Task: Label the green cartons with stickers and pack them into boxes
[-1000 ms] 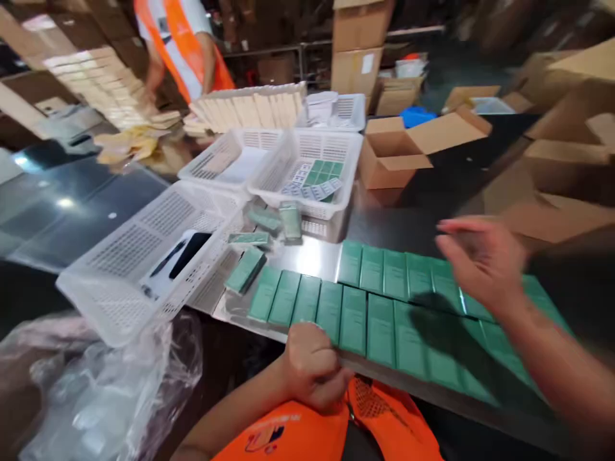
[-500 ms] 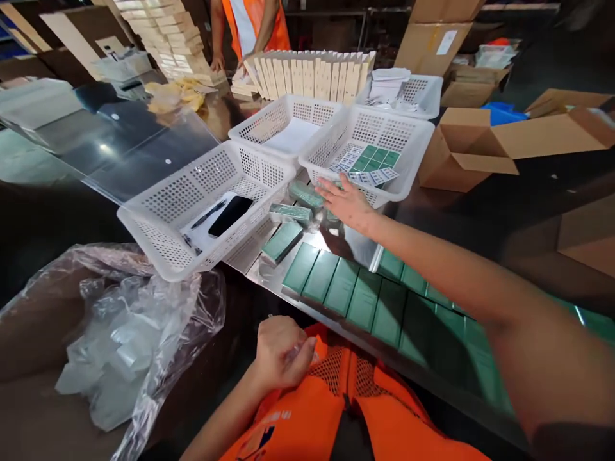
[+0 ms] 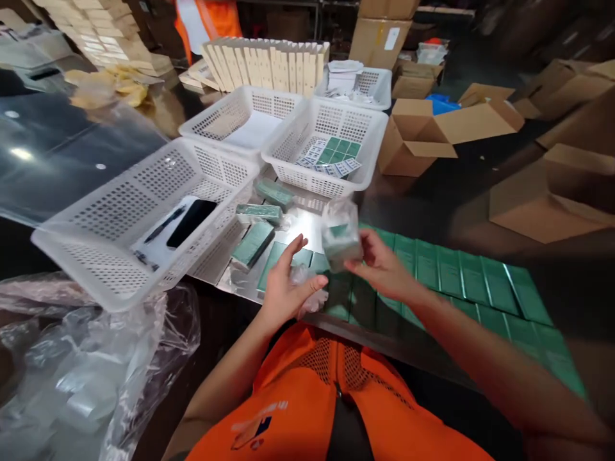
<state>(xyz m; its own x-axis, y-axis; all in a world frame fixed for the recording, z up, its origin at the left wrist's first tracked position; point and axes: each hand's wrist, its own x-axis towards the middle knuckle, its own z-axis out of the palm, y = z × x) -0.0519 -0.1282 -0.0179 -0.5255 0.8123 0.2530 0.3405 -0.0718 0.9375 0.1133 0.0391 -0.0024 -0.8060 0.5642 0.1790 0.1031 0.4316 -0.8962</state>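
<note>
My right hand (image 3: 387, 269) grips a green box in clear plastic wrapping (image 3: 340, 238), held up over the metal table and somewhat blurred. Left of it, my left hand (image 3: 283, 288) has its thumb and forefinger apart, while a crumpled clear plastic wrapper (image 3: 311, 301) sits against its palm, held by the lower fingers. Several wrapped green packs (image 3: 253, 245) lie on the table beyond my left hand. Rows of flat green boxes (image 3: 473, 275) run along the table edge to the right, partly hidden by my right forearm.
A white perforated basket (image 3: 110, 198) holds a phone (image 3: 192, 223) and a pen. Another basket (image 3: 369, 147) contains green cards and printed sheets. Plastic scraps fill a lined carton (image 3: 91, 384) at lower left. Open cardboard boxes (image 3: 413, 157) stand right, and a person in an orange vest (image 3: 218, 22) is behind.
My right hand has come back from beside the basket, now with a wrapped green box. My left hand has risen from my chest over the table edge and opened partly. The view has shifted.
</note>
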